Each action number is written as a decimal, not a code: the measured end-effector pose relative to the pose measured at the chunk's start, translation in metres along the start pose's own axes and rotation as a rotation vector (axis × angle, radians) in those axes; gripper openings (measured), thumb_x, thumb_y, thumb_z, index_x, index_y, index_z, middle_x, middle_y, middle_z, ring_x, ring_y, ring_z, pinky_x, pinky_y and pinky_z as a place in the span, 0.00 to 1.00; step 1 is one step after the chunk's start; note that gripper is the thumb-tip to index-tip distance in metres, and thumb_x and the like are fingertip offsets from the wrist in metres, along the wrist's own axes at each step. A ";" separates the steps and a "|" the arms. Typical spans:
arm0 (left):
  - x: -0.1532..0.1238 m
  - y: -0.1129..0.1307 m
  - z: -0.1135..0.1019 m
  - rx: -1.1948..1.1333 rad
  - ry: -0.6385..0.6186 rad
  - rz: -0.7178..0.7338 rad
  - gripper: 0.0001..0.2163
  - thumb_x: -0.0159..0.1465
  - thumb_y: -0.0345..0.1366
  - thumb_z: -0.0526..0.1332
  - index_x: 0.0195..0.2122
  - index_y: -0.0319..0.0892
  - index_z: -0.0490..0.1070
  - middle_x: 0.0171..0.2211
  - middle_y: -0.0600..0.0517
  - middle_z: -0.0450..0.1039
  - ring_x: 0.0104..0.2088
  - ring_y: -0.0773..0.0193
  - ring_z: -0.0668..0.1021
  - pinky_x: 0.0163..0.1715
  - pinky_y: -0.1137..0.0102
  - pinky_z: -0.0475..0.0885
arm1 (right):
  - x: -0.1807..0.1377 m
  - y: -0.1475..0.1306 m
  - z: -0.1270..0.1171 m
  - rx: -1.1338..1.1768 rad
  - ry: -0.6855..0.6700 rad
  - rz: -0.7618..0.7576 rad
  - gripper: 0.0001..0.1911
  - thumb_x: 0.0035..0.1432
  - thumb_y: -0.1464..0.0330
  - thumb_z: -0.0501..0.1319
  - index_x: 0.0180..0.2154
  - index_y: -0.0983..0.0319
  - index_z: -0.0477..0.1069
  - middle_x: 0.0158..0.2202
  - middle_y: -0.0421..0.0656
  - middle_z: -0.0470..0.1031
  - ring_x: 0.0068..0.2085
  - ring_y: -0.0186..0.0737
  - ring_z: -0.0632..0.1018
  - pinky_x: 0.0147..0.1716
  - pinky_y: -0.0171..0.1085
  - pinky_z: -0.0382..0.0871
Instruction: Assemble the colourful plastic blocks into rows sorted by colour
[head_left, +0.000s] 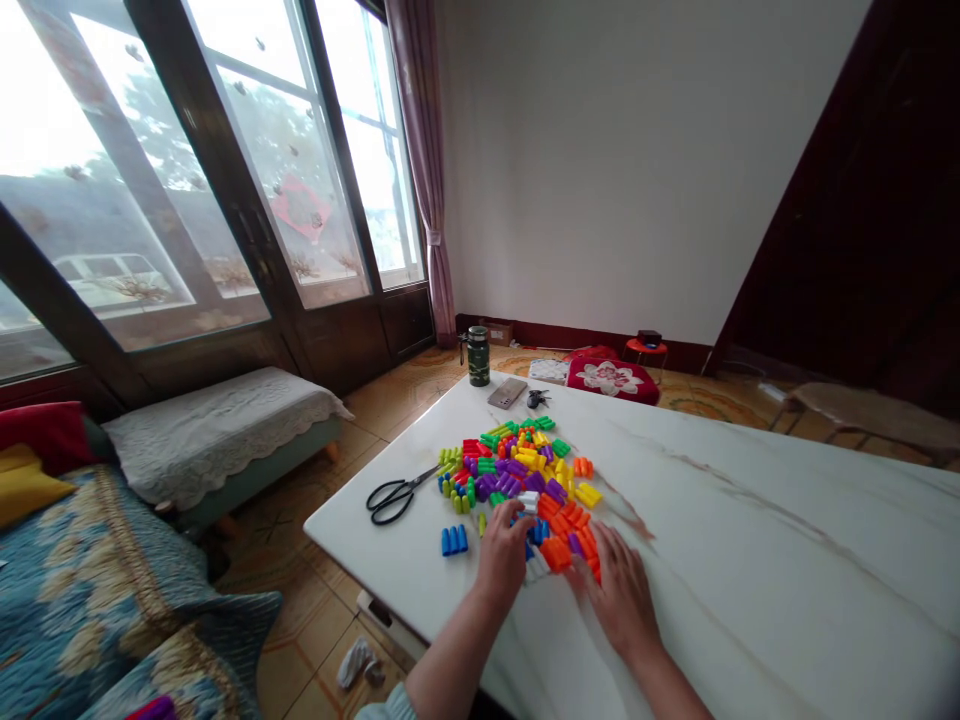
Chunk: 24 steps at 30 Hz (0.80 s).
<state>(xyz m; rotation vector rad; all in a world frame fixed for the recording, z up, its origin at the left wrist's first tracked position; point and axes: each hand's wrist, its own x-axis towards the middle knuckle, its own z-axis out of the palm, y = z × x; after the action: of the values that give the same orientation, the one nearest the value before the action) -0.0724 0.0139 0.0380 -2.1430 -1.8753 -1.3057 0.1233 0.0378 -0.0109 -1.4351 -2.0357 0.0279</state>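
A pile of small plastic toy pieces in ribbed clusters lies on the white marble-patterned table (750, 540). My left hand (504, 548) rests at the pile's near left side, fingers curved but apart, against blue pieces (538, 530) and beside a white piece (529, 502). Along the right side lies my right hand (621, 585), fingers stretched out, touching orange pieces (556, 553). Between the hands are orange pieces and a purple piece (576, 543). Purple pieces (499, 485), yellow pieces (589, 494) and green pieces (538, 424) spread farther back. The palms' undersides are hidden.
Black-handled scissors (394, 498) lie left of the pile, points touching its edge. A blue cluster (454, 541) sits apart nearby. Behind stand a camouflage bottle (478, 356), a phone (508, 392) and keys (537, 399). A lace-covered bench (225, 430) is left of the table.
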 end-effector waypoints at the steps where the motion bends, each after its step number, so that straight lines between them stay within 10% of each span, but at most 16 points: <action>1: 0.005 0.002 -0.003 -0.008 -0.011 -0.006 0.15 0.60 0.20 0.55 0.38 0.45 0.77 0.43 0.47 0.73 0.45 0.59 0.75 0.45 0.62 0.74 | 0.001 0.000 0.000 -0.006 0.004 -0.003 0.33 0.64 0.47 0.42 0.61 0.60 0.57 0.60 0.52 0.66 0.62 0.54 0.65 0.59 0.56 0.58; 7: 0.017 -0.006 -0.044 -0.044 0.105 0.002 0.09 0.65 0.31 0.55 0.41 0.44 0.74 0.40 0.48 0.74 0.43 0.59 0.75 0.45 0.63 0.72 | 0.001 0.001 0.000 -0.018 0.003 0.002 0.33 0.64 0.48 0.42 0.62 0.59 0.56 0.60 0.52 0.66 0.62 0.54 0.65 0.59 0.55 0.58; 12: 0.005 -0.058 -0.086 0.087 0.291 -0.214 0.10 0.67 0.34 0.51 0.40 0.42 0.72 0.38 0.47 0.73 0.42 0.57 0.75 0.45 0.61 0.71 | 0.002 0.001 -0.001 -0.027 -0.006 -0.011 0.32 0.64 0.49 0.42 0.62 0.60 0.57 0.60 0.52 0.66 0.62 0.53 0.65 0.60 0.53 0.57; 24: 0.015 -0.139 -0.120 0.740 -0.163 -0.521 0.17 0.65 0.39 0.56 0.55 0.47 0.71 0.56 0.44 0.69 0.57 0.48 0.68 0.50 0.57 0.66 | 0.002 0.000 -0.004 -0.068 0.031 -0.046 0.32 0.65 0.50 0.42 0.59 0.65 0.61 0.58 0.53 0.67 0.60 0.52 0.66 0.59 0.51 0.58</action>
<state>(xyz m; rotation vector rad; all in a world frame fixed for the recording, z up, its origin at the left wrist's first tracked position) -0.2556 0.0051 0.0564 -1.4619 -2.5407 -0.3168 0.1247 0.0383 -0.0070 -1.4200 -2.0613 -0.0830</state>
